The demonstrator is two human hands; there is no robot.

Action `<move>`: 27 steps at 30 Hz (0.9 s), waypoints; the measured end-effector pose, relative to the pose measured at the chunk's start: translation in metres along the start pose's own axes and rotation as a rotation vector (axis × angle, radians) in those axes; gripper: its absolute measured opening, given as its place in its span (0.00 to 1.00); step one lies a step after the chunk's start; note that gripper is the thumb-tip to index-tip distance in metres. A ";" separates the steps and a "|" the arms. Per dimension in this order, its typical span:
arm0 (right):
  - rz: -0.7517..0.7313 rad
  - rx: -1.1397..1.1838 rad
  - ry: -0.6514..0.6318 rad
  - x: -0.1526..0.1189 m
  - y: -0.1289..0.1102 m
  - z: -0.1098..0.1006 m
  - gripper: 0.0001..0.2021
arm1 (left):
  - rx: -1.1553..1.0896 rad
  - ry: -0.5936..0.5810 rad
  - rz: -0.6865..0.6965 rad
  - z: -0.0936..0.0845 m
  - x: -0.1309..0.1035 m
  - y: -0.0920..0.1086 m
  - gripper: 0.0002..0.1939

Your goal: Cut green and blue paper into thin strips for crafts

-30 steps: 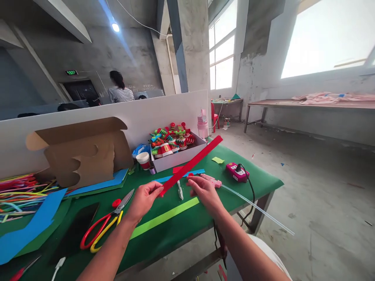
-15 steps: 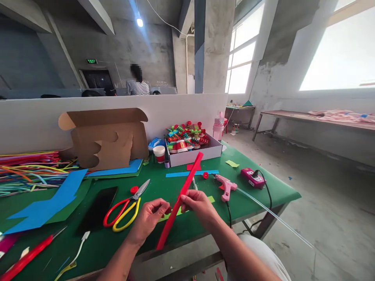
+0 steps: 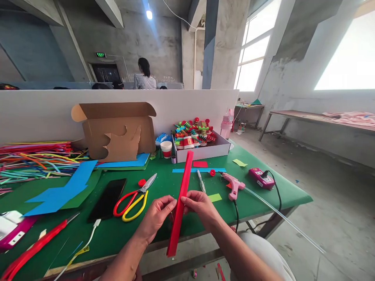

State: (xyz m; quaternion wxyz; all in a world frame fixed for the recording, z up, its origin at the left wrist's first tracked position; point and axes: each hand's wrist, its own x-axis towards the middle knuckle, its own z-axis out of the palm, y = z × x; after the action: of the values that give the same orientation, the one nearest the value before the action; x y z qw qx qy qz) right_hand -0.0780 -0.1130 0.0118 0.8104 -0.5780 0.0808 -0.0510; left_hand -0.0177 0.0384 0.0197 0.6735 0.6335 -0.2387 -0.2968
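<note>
A long red paper strip [image 3: 182, 187] stands tilted in front of me, over the near edge of the green table. My right hand [image 3: 201, 206] pinches its right edge around mid-length, thumb on the near face. At the opposite edge, my left hand [image 3: 159, 215] is closed with thumb and forefinger against the strip; its other fingers are curled and partly hidden. Beyond the strip lie a blue paper strip [image 3: 211, 170], a small red roll [image 3: 212, 172] and a pen [image 3: 200, 181]. Scissors [image 3: 134, 199] with red and yellow handles rest left of my hands.
A pink glue gun [image 3: 233, 185] with a long clear stick lies right, near a magenta power socket [image 3: 261, 178]. Behind stand a white box [image 3: 205, 153] of colourful crafts and paper cups [image 3: 166, 149]. A phone [image 3: 108, 200], pliers-like red-handled tool [image 3: 38, 246] and pipe cleaners [image 3: 43, 160] lie left.
The red strip has swung more upright. My left hand has come up against its left edge, where it was slightly apart before. The whole view has shifted a little.
</note>
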 end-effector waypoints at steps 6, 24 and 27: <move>-0.027 -0.028 0.027 0.002 0.005 0.004 0.22 | -0.023 0.153 0.007 0.005 0.004 -0.002 0.24; 0.031 0.196 -0.046 0.002 0.010 0.009 0.24 | -0.422 0.132 -0.141 0.011 0.001 0.002 0.21; 0.047 0.211 -0.029 0.002 0.011 0.010 0.23 | -0.414 0.147 -0.136 0.011 0.001 0.001 0.21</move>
State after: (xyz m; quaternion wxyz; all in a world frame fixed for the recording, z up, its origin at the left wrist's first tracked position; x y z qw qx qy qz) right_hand -0.0744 -0.1007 0.0041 0.8688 -0.4881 0.0769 -0.0317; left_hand -0.0248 0.0303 0.0210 0.7830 0.5165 -0.0798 -0.3374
